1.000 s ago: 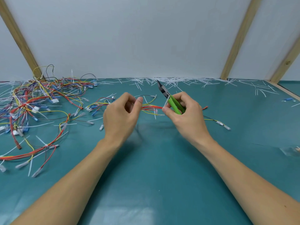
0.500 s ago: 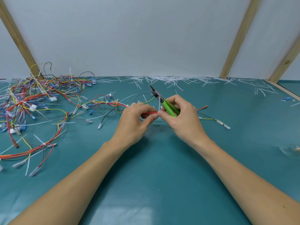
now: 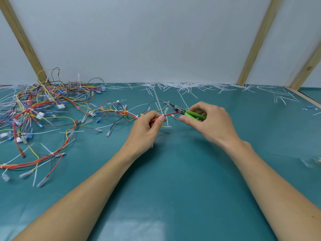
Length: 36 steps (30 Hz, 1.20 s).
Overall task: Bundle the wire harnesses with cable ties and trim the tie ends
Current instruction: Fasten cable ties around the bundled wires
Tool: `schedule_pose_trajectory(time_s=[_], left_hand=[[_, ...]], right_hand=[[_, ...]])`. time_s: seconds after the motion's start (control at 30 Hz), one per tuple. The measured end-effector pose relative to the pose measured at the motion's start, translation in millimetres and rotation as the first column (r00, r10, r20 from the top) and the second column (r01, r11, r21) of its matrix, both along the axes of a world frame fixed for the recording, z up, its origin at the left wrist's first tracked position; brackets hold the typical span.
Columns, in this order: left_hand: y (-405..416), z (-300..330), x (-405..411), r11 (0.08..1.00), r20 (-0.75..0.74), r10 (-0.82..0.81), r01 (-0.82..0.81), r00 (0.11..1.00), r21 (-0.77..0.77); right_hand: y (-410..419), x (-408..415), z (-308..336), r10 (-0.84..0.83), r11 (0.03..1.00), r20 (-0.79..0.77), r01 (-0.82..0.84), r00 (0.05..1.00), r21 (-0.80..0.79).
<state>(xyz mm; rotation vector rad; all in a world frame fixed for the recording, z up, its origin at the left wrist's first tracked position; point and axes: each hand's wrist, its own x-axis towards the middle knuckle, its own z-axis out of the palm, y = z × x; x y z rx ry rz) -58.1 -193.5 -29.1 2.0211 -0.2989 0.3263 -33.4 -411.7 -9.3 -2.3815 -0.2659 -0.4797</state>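
Observation:
My left hand (image 3: 147, 129) pinches a red and yellow wire harness (image 3: 121, 113) just above the teal mat (image 3: 173, 180). A white cable tie (image 3: 159, 103) sticks up from the harness beside my left thumb. My right hand (image 3: 208, 122) grips green-handled cutters (image 3: 188, 113), whose dark jaws point left and lie against the red wire a little right of the tie. Whether the jaws are biting on anything cannot be made out.
A tangled pile of coloured harnesses (image 3: 34, 112) with white and blue connectors covers the left of the mat. Several trimmed white tie ends (image 3: 187, 86) lie along the back wall. Wooden posts (image 3: 258, 40) lean at the back. A clear plastic piece (image 3: 311, 161) lies at the right edge.
The cutters swung from pointing up and left to lying nearly level with jaws at the red wire. My left hand slid right along the harness, which was pulled rightward.

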Motion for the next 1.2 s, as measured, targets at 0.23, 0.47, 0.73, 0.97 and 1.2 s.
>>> schedule_pose_trajectory(time_s=[0.23, 0.47, 0.73, 0.97, 1.2], left_hand=[[7, -1, 2, 0.988, -0.015, 0.065, -0.066, 0.998, -0.142], [6, -4, 8, 0.985, 0.065, 0.145, -0.151, 0.987, 0.089], [8, -7, 11, 0.989, 0.008, 0.149, -0.149, 0.989, 0.014], [14, -6, 10, 0.993, 0.033, 0.094, -0.091, 0.995, -0.07], [14, -8, 13, 0.989, 0.04, 0.13, -0.127, 0.991, -0.071]], right_hand=[[0, -2, 1, 0.039, 0.995, 0.026, -0.037, 0.999, -0.09], [0, -2, 0, 0.071, 0.993, 0.014, -0.069, 0.997, -0.095], [4, -5, 0, 0.077, 0.992, 0.014, -0.075, 0.997, -0.099], [4, -6, 0, 0.082, 0.99, 0.02, -0.079, 0.996, -0.115], [2, -3, -2, 0.067, 0.986, 0.035, -0.061, 0.997, -0.155]])
